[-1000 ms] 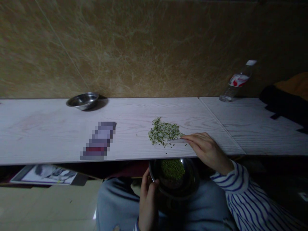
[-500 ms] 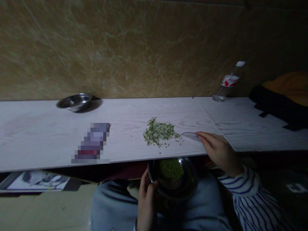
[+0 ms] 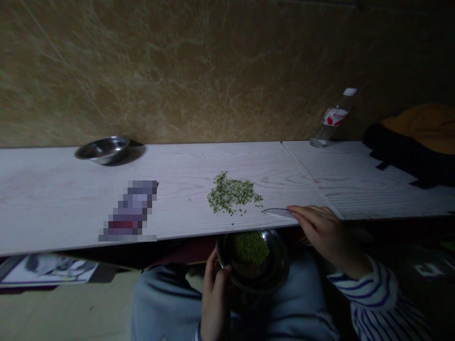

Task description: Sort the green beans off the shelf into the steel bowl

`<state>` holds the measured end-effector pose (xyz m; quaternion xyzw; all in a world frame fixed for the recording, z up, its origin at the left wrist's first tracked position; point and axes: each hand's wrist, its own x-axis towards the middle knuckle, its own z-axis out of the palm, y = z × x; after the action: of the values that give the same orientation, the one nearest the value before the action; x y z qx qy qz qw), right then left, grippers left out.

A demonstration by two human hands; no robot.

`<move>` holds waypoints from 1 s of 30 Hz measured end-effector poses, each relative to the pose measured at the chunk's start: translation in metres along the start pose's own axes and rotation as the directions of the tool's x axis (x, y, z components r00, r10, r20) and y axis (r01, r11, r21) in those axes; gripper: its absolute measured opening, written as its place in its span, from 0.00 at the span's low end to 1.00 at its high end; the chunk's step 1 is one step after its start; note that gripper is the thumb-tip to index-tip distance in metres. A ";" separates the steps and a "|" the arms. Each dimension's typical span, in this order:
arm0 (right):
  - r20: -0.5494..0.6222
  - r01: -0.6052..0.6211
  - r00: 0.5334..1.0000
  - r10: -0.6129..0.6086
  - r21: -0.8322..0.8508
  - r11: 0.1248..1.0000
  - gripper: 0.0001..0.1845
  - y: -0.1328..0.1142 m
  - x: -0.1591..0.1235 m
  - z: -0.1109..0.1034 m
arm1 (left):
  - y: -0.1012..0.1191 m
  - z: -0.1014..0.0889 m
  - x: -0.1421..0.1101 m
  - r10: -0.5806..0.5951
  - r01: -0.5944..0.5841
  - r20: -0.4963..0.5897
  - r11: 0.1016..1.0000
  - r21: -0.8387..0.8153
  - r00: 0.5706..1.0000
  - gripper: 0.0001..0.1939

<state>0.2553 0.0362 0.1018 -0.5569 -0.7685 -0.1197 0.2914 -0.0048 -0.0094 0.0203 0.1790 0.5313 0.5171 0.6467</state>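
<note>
On the counter: a loose heap of green grains point(image 3: 231, 193), apparently mung beans among pale flecks, lies on the white wood-grain counter point(image 3: 53, 189), near its front edge.

Right hand point(image 3: 322, 232): fingers curled, pinching a thin translucent scraper point(image 3: 279, 212) whose tip rests just beside the heap.

Left hand point(image 3: 215, 303): closed on the rim of a steel bowl point(image 3: 275, 270) held over the grey-blue trousers point(image 3: 159, 303), below the counter edge.

Bowl contents: a mound of green grains point(image 3: 250, 247).

Handling (judged): the grains look light, hard and free-rolling, so they are better slid with the scraper's edge than picked up. The scraper looks light and may flex; its near end is the place to hold. The bowl looks smooth and slippery; its rim gives the surest hold.

Around them: a second steel bowl point(image 3: 103, 150) and a plastic bottle point(image 3: 330, 118) stand at the back of the counter; a blurred object point(image 3: 130, 210) cannot be identified.
</note>
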 end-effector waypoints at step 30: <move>0.014 0.038 0.999 -0.039 0.059 0.998 0.12 -0.009 0.005 0.004 | 0.001 0.008 -0.002 0.004 -0.004 -0.001 1.000 0.008 1.000 0.31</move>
<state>0.2446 0.0386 0.1030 -0.5341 -0.7845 -0.0985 0.2993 0.0018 -0.0087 0.0247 0.1824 0.5335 0.5164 0.6445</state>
